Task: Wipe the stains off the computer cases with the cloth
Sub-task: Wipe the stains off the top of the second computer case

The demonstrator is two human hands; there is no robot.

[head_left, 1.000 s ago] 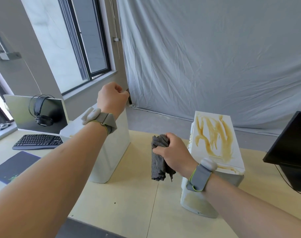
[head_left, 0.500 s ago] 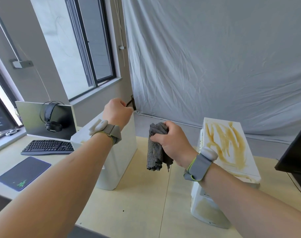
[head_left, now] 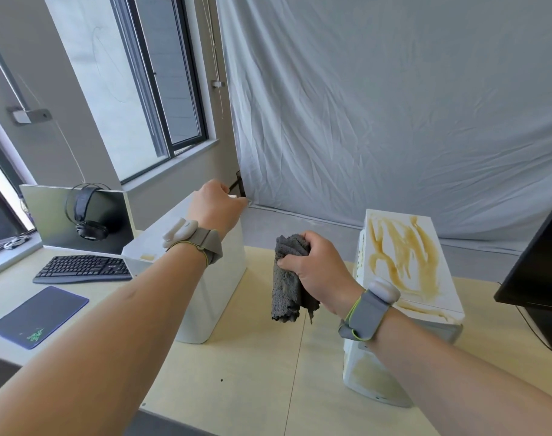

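Currently left hand (head_left: 216, 204) curls over the far top corner of the left computer case (head_left: 212, 297). Right hand (head_left: 314, 272) grips a bunched grey cloth (head_left: 285, 284), held above the worktop (head_left: 259, 372) between both cases. Right computer case (head_left: 403, 265) shows brown stains (head_left: 400, 247) across its top panel.

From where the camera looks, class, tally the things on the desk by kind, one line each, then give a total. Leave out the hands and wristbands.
Computer cases: 2, left one and stained right one
Cloths: 1, held in the right hand
Keyboards: 1
Mouse mats: 1
Headphones: 1
Monitors: 2
Total: 8
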